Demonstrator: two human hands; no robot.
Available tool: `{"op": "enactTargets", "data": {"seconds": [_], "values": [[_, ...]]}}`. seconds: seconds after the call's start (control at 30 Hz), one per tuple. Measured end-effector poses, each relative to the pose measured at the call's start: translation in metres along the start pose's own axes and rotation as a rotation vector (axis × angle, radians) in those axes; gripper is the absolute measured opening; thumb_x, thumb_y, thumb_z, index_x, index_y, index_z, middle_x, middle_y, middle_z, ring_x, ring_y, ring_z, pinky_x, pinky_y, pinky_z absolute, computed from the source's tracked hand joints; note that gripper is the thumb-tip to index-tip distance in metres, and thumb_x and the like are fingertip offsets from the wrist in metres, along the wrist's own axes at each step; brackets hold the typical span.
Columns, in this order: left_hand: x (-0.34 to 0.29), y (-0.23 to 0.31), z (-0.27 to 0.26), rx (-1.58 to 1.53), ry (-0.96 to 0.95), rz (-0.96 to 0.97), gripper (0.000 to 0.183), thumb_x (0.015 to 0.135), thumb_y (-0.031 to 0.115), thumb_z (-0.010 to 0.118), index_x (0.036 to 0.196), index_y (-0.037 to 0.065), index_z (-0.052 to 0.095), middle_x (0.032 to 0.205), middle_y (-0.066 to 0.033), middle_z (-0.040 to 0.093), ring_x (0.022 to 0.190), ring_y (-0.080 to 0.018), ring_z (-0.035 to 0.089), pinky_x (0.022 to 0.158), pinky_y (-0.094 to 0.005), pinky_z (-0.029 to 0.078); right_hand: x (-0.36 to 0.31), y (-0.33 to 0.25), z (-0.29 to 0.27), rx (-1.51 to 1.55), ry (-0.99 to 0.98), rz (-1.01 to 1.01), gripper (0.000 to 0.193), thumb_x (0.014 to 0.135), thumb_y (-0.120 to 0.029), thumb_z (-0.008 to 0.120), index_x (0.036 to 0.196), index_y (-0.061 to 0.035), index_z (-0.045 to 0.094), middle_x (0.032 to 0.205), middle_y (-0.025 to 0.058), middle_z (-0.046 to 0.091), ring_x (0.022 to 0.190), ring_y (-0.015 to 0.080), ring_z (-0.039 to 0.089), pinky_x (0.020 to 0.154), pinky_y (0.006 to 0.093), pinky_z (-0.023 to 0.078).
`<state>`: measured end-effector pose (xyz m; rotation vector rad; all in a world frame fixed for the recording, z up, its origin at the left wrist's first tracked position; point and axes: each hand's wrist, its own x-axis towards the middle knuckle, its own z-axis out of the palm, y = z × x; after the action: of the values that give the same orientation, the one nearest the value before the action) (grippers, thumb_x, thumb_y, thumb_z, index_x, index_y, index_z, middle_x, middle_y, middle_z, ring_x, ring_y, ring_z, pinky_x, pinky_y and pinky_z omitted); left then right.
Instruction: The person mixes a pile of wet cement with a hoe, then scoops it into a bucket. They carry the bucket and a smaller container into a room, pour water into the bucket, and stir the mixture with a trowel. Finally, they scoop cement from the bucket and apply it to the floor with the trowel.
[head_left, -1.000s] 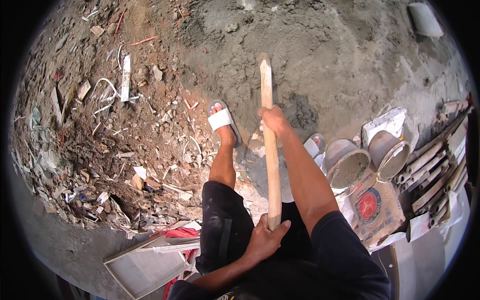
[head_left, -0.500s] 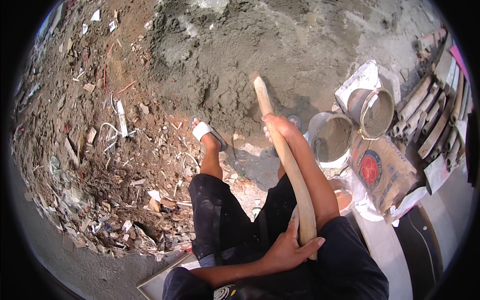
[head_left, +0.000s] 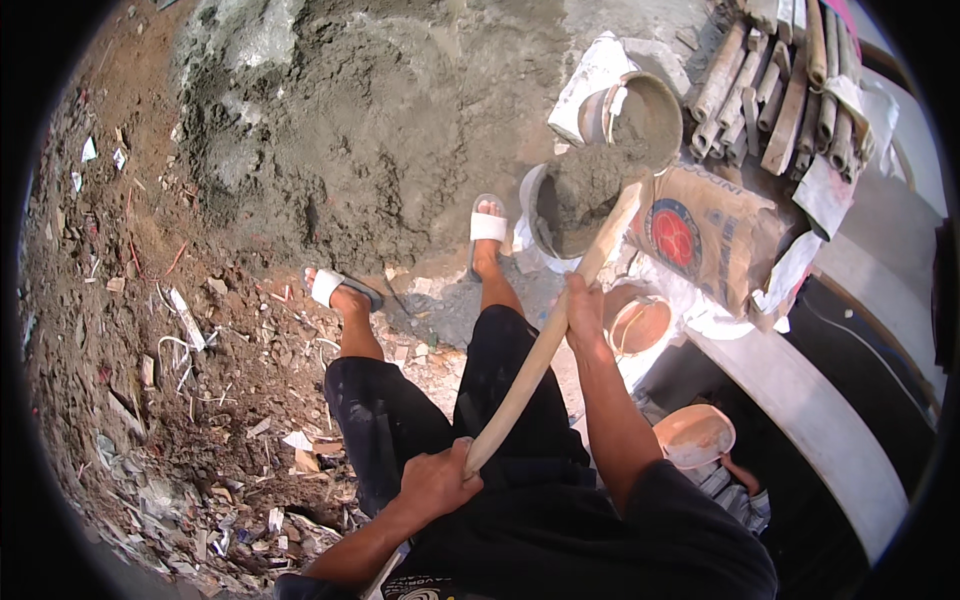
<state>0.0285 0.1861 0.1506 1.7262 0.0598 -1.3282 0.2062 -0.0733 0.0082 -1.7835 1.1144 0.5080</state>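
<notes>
A long, slightly bent wooden handle of a shovel (head_left: 530, 370) slants from my waist up to the right. My left hand (head_left: 438, 485) is wrapped round its near end. Farther up, my right hand (head_left: 585, 308) grips the shaft. At the far end a heap of wet grey mortar (head_left: 602, 172) covers the blade, so the blade itself is hidden. That heap sits over the near bucket (head_left: 533, 215), whose rim is partly covered. Just behind it, a second bucket (head_left: 668, 110) leans tilted and also holds mortar.
Wet mortar (head_left: 400, 130) spreads over the ground ahead. Rubble (head_left: 200, 400) lies left. A paper cement bag (head_left: 715, 240), an orange bowl (head_left: 638, 322) and stacked pipes (head_left: 760, 90) stand right. Below, another person's hand (head_left: 742, 477) is at an orange basin (head_left: 693, 436).
The shovel has swung from the mortar spread to the right, over the buckets, carrying mortar. My left hand has closed round the handle's end. My view has turned rightward.
</notes>
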Motion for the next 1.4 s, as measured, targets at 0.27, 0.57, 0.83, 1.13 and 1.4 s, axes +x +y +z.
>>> {"op": "enactTargets", "data": {"seconds": [0.27, 0.57, 0.83, 1.13, 1.4], "values": [[0.137, -0.174, 0.076, 0.183, 0.241, -0.349, 0.028, 0.075, 0.025, 0.07, 0.096, 0.012, 0.056, 0.095, -0.0069, 0.065, 0.094, -0.026, 0.063, 0.083, -0.0435, 0.043, 0.025, 0.085, 0.041, 0.086, -0.001, -0.022, 0.043, 0.086, -0.008, 0.061, 0.118, 0.0034, 0.035, 0.097, 0.0133, 0.05, 0.077, 0.0221, 0.06, 0.067, 0.0371, 0.058], [0.082, -0.134, 0.045, -0.347, 0.467, -0.123, 0.033, 0.078, 0.023, 0.07, 0.105, 0.009, 0.058, 0.096, -0.0134, 0.066, 0.095, -0.0328, 0.065, 0.084, -0.0451, 0.05, 0.014, -0.002, 0.139, 0.089, -0.359, -0.091, 0.039, 0.083, -0.005, 0.058, 0.116, -0.0002, 0.038, 0.086, 0.0117, 0.054, 0.066, 0.019, 0.06, 0.054, 0.0332, 0.054], [0.281, -0.11, -0.164, -0.598, 0.806, 0.022, 0.031, 0.083, 0.024, 0.068, 0.101, 0.002, 0.057, 0.081, -0.0215, 0.067, 0.081, -0.0348, 0.069, 0.072, -0.0399, 0.052, 0.157, -0.186, 0.368, -0.095, -0.459, -0.657, 0.043, 0.082, -0.015, 0.06, 0.112, 0.0065, 0.039, 0.081, 0.0139, 0.054, 0.056, 0.0211, 0.059, 0.044, 0.0344, 0.05], [0.434, -0.164, -0.27, -0.783, 0.818, -0.017, 0.041, 0.076, 0.021, 0.065, 0.107, -0.005, 0.056, 0.082, -0.0225, 0.066, 0.076, -0.0328, 0.067, 0.069, -0.039, 0.05, 0.237, -0.137, 0.482, -0.636, -0.301, -0.735, 0.052, 0.084, -0.018, 0.059, 0.12, 0.013, 0.037, 0.084, 0.0161, 0.058, 0.061, 0.023, 0.063, 0.047, 0.0348, 0.052], [0.327, -0.159, -0.164, -1.068, 0.712, -0.109, 0.031, 0.077, 0.015, 0.065, 0.1, -0.003, 0.055, 0.074, -0.0139, 0.06, 0.067, -0.0185, 0.059, 0.063, -0.0359, 0.049, 0.163, -0.067, 0.432, -0.978, -0.228, -0.619, 0.054, 0.084, -0.022, 0.057, 0.123, 0.0096, 0.035, 0.106, 0.0319, 0.059, 0.089, 0.0395, 0.064, 0.079, 0.0399, 0.051]]}}
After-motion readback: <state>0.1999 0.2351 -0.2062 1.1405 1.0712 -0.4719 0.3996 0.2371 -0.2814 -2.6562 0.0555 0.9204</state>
